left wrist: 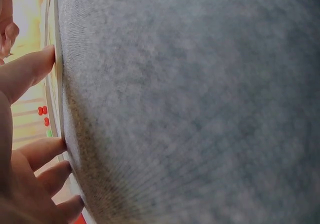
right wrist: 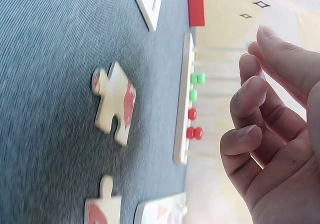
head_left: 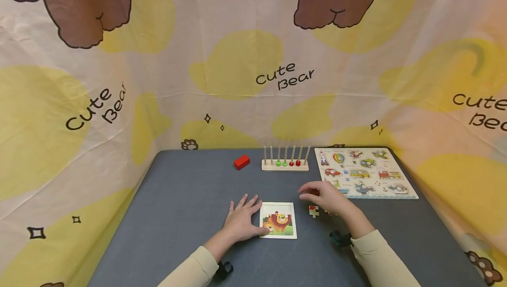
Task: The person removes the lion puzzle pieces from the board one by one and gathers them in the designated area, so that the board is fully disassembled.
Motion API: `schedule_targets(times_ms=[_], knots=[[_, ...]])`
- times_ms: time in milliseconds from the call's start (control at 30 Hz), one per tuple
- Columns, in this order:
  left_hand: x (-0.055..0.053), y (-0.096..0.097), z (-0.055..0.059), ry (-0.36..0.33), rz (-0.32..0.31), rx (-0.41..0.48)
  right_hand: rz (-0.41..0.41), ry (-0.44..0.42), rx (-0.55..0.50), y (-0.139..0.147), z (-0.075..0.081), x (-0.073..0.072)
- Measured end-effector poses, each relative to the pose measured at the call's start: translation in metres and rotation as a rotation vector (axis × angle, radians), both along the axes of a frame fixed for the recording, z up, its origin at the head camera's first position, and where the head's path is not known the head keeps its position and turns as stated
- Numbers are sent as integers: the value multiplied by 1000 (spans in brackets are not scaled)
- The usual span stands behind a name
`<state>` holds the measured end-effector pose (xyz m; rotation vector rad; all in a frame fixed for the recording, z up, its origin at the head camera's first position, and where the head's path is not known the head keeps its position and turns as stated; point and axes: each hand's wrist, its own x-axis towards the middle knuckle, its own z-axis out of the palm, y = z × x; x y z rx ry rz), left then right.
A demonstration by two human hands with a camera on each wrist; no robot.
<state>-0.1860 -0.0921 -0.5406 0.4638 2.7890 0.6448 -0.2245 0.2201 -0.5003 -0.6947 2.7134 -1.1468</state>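
A small white-framed jigsaw puzzle [head_left: 280,225] with a lion picture lies flat on the table; its upper part shows plain white. My left hand [head_left: 240,223] rests at its left side, fingers spread, with the thumb across the lower left corner. In the left wrist view, the fingertips [left wrist: 46,151] touch the frame's edge. My right hand [head_left: 325,195] hovers to the right of the frame, its fingers loosely bent and nothing visible between them. Below it lies a loose jigsaw piece [right wrist: 117,101] with red markings. Another piece [right wrist: 102,209] lies nearby, partly out of view.
A wooden peg rack [head_left: 285,167] with green and red beads stands at the back of the table [head_left: 190,199]. Left of it sits a red block [head_left: 241,162]. A picture board [head_left: 380,190] of vehicles lies at the back right. A printed cloth [head_left: 237,115] hangs behind.
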Motion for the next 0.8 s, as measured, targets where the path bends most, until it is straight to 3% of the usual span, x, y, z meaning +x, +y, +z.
schedule_targets(times_ms=[300,600,800], knots=[[0,1,-1,1,16,-20,27,-29,-32,-18,0,0],[-1,2,-1,-1,13,-14,81,17,-56,-33,-5,-1],[-1,1,-2,-13,22,-6,110,-15,-46,-44,-7,-1]])
